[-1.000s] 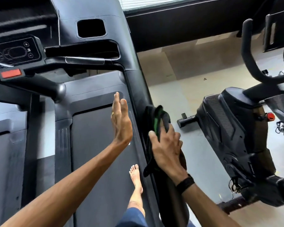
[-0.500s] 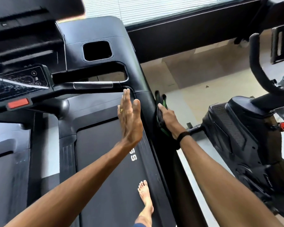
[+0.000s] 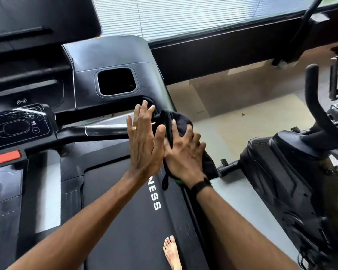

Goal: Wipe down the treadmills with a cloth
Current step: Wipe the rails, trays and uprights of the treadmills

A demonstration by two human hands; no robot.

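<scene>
A bare foot (image 3: 171,250) stands on the matte black belt (image 3: 125,221) of the treadmill (image 3: 109,55), close to the belt's right edge, where white block letters are printed on the smooth side rail. Further up, the right hand (image 3: 183,154), a black band at its wrist, spreads its fingers over a dark, soft cloth (image 3: 180,121) with a green trim and presses it against the treadmill's right upright, at the right end of the handrail; the cloth bunches in folds under the palm and a loose strip hangs down. The left hand (image 3: 144,141) is held flat and edge-on just beside it, fingers straight and together, a gold ring on one finger, gripping nothing. Beyond the hands lies the glossy console with a rounded square recess (image 3: 116,81), a cracked control panel (image 3: 18,123) and a red stop tab (image 3: 5,157). To the right stands a black exercise bike (image 3: 293,176) on the pale floor.
</scene>
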